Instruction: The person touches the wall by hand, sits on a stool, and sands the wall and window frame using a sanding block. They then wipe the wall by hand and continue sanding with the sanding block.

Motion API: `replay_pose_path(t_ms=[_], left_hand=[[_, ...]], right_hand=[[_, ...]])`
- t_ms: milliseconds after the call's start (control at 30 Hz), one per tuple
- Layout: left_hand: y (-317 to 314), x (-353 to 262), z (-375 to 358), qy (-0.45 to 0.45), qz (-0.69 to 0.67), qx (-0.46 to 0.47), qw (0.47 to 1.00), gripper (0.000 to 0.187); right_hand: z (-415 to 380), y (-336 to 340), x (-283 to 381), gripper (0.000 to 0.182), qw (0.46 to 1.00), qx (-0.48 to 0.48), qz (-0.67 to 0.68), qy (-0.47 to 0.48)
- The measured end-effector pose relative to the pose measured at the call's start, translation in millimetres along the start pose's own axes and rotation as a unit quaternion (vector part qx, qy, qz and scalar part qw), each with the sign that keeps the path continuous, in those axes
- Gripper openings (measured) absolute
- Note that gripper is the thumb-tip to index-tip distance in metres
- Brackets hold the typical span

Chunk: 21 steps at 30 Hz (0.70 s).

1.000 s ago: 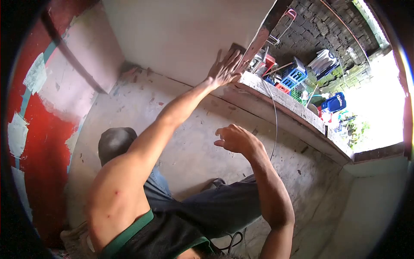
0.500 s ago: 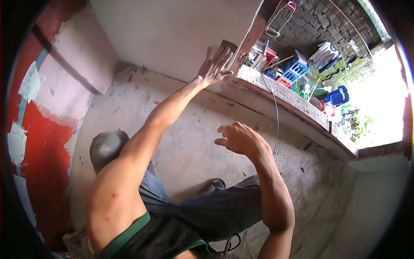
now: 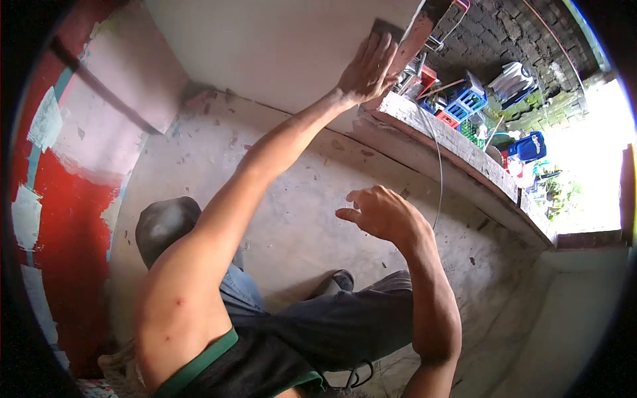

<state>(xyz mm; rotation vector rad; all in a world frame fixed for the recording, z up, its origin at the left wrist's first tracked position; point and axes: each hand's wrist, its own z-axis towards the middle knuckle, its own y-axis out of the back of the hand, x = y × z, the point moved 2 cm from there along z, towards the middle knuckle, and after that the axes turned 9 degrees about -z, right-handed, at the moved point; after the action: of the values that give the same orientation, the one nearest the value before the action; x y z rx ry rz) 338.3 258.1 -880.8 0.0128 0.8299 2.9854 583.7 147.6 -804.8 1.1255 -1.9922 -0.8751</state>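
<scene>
Up on the pale wall (image 3: 265, 46), my left hand (image 3: 368, 73) presses flat with its arm stretched out. Under its fingertips is a dark square sheet that looks like sandpaper (image 3: 387, 28), close to the wall's right edge. Part of the sheet is hidden by the fingers. My right hand (image 3: 388, 213) hangs in the air over the floor, loosely bent, thumb apart from the fingers and nothing in it.
A concrete ledge (image 3: 458, 149) runs along the right, with a thin cable (image 3: 440, 179) hanging over it. Beyond lie a blue crate (image 3: 466, 101) and a blue container (image 3: 529, 147). A rounded grey object (image 3: 166, 229) is beside my left arm. Red paint covers the left wall (image 3: 76, 219).
My left hand has slid the sandpaper up and to the right along the wall. My right hand has shifted slightly right in the view, its pose much the same.
</scene>
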Motion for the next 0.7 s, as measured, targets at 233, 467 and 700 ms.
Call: replay_pose_path(t_ms=[233, 467, 700], left_hand=[[-8.0, -19.3, -10.6, 0.039, -0.017, -0.039, 0.998, 0.087], [-32.7, -15.2, -9.9, 0.062, -0.013, -0.05, 0.997, 0.09], [22.2, -17.6, 70.0, 0.045, -0.097, -0.139, 0.984, 0.093]], right_hand=[[-15.1, 12.3, 10.0, 0.053, 0.998, 0.027, 0.011, -0.059], [-15.0, 6.9, 7.4, 0.059, 0.998, 0.017, 0.007, -0.052], [-10.9, 6.9, 0.6, 0.056, 0.999, 0.019, 0.001, -0.045]])
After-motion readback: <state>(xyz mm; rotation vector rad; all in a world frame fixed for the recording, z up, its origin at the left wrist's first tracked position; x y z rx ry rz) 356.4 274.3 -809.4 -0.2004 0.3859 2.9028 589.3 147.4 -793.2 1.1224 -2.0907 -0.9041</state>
